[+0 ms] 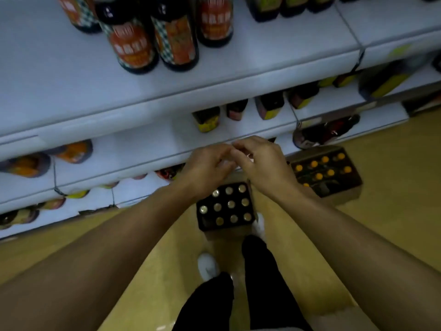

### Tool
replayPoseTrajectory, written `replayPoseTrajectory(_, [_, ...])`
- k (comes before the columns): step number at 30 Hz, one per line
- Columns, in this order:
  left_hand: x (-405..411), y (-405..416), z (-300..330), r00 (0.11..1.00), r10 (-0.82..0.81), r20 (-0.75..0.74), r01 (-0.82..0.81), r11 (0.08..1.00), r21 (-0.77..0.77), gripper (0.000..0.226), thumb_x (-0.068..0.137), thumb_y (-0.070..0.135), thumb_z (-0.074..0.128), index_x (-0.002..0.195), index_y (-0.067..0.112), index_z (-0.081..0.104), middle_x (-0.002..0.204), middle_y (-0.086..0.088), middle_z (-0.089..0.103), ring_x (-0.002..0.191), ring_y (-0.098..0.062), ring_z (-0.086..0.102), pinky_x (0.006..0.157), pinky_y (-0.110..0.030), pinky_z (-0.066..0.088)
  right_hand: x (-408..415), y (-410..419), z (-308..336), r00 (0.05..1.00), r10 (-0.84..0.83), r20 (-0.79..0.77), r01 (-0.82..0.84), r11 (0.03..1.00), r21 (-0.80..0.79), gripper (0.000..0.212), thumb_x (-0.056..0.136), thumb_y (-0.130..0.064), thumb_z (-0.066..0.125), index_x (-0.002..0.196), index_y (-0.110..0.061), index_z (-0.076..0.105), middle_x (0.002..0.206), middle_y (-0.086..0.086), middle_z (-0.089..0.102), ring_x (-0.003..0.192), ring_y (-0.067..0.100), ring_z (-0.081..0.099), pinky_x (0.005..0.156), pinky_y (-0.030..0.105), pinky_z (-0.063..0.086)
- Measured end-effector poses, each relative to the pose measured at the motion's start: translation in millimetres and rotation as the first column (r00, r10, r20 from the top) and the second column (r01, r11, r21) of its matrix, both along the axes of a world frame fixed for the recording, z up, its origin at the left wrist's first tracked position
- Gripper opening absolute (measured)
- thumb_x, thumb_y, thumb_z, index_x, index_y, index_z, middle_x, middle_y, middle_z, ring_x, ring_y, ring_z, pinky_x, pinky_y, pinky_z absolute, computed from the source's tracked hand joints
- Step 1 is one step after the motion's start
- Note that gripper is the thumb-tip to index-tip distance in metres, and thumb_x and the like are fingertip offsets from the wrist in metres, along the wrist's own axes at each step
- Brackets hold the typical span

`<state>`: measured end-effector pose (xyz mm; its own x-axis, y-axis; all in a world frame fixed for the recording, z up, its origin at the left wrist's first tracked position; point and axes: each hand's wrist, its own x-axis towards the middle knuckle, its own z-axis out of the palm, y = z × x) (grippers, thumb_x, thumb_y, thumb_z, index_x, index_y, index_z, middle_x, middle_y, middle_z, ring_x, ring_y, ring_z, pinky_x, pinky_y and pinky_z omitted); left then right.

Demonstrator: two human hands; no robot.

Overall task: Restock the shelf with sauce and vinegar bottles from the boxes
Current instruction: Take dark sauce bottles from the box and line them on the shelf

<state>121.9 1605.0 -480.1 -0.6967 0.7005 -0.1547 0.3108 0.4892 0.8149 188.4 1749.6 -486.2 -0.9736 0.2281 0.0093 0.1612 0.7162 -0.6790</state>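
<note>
Both hands (236, 163) meet above the box (226, 209), fingers (241, 145) curled; grip unclear

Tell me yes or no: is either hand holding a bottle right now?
No: the left hand and right hand meet fingertip to fingertip above the gold-capped box, with no bottle in either.

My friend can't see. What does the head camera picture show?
Two hands, left and right, meet above a box of gold-capped bottles on the floor. A second box sits right of it, below white shelves holding dark bottles.
</note>
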Motion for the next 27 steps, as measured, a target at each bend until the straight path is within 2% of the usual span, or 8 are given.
replayPoseTrajectory(6, [11.6, -11.1, -94.3, 0.994, -0.035, 0.101, 0.043, 0.996, -0.073, 0.024, 0.087, 0.007, 0.071, 0.109, 0.017, 0.074, 0.109, -0.002, 0.073, 0.1, -0.017, 0.068, 0.089, -0.04, 0.054, 14.0, -7.2, -92.0, 0.981, 0.045, 0.189, -0.031, 0.996, -0.079, 0.025, 0.094, -0.025, 0.06, 0.113, -0.011, 0.069, 0.107, 0.013, 0.067, 0.097, 0.027, 0.063, 0.082, 0.044, 0.051])
replayPoseTrajectory(8, [16.8, -15.9, -125.1, 0.992, -0.038, 0.121, 0.05, 0.994, -0.099, 0.028, 0.086, 0.004, 0.07, 0.111, 0.015, 0.073, 0.114, 0.002, 0.071, 0.104, -0.012, 0.065, 0.09, -0.031, 0.053, 18.1, -12.4, -122.8, 0.975, 0.064, 0.214, -0.045, 0.995, -0.093, 0.022, 0.094, -0.022, 0.06, 0.11, -0.011, 0.071, 0.106, 0.012, 0.069, 0.097, 0.026, 0.063, 0.081, 0.041, 0.051])
replayPoseTrajectory(11, [26.6, -22.9, -169.4, 0.985, -0.035, 0.171, 0.056, 0.991, -0.121, 0.028, 0.087, 0.001, 0.068, 0.113, 0.01, 0.072, 0.11, 0.005, 0.068, 0.092, 0.002, 0.059, 0.076, -0.004, 0.044, 26.7, -19.7, -172.5, 0.955, 0.092, 0.281, -0.066, 0.993, -0.1, 0.023, 0.097, -0.025, 0.055, 0.115, -0.016, 0.069, 0.109, 0.006, 0.069, 0.098, 0.02, 0.062, 0.075, 0.027, 0.044])
replayPoseTrajectory(15, [41.5, -35.1, -237.7, 0.971, 0.023, 0.239, 0.015, 0.987, -0.158, 0.021, 0.086, -0.005, 0.067, 0.105, 0.002, 0.073, 0.103, -0.006, 0.071, 0.077, 0.013, 0.059, 0.069, 0.001, 0.039, 40.1, -32.2, -245.8, 0.917, 0.136, 0.374, -0.076, 0.983, -0.17, 0.023, 0.1, -0.031, 0.05, 0.105, -0.016, 0.067, 0.097, 0.004, 0.068, 0.088, 0.02, 0.064, 0.069, 0.032, 0.047])
replayPoseTrajectory(19, [60.7, -45.8, -302.5, 0.956, 0.061, 0.288, 0.001, 0.977, -0.211, 0.014, 0.087, 0.002, 0.07, 0.099, 0.005, 0.076, 0.102, -0.003, 0.072, 0.09, -0.008, 0.064, 0.072, -0.002, 0.038, 55.1, -49.5, -310.1, 0.868, 0.15, 0.474, -0.062, 0.979, -0.196, 0.029, 0.099, -0.036, 0.05, 0.118, -0.018, 0.063, 0.11, 0.002, 0.068, 0.098, 0.019, 0.065, 0.08, 0.038, 0.052])
replayPoseTrajectory(23, [76.6, -53.3, -351.4, 0.919, 0.129, 0.371, -0.052, 0.976, -0.21, 0.018, 0.081, -0.005, 0.072, 0.098, 0.0, 0.072, 0.098, -0.015, 0.072, 0.083, 0.016, 0.06, 0.076, -0.001, 0.04, 69.5, -59.6, -361.1, 0.841, 0.139, 0.522, -0.06, 0.984, -0.165, 0.022, 0.096, -0.031, 0.056, 0.107, -0.014, 0.065, 0.104, 0.004, 0.068, 0.097, 0.023, 0.065, 0.078, 0.042, 0.053])
replayPoseTrajectory(25, [80.2, -53.6, -376.4, 0.903, 0.17, 0.396, -0.063, 0.961, -0.268, 0.024, 0.083, -0.001, 0.072, 0.107, 0.0, 0.07, 0.107, -0.016, 0.071, 0.093, 0.003, 0.064, 0.079, -0.005, 0.041, 74.6, -62.4, -387.2, 0.826, 0.132, 0.549, -0.095, 0.991, -0.094, 0.019, 0.095, -0.031, 0.058, 0.103, -0.016, 0.063, 0.101, 0.003, 0.066, 0.097, 0.024, 0.063, 0.077, 0.041, 0.052])
replayPoseTrajectory(27, [82.2, -51.8, -396.2, 0.879, 0.214, 0.426, -0.066, 0.94, -0.335, 0.038, 0.084, 0.009, 0.072, 0.119, 0.0, 0.064, 0.118, -0.017, 0.067, 0.111, -0.025, 0.063, 0.087, -0.018, 0.042, 77.8, -64.7, -411.4, 0.8, 0.135, 0.584, -0.146, 0.989, -0.03, 0.018, 0.094, -0.031, 0.057, 0.104, -0.017, 0.062, 0.103, 0.003, 0.064, 0.099, 0.024, 0.062, 0.078, 0.039, 0.052])
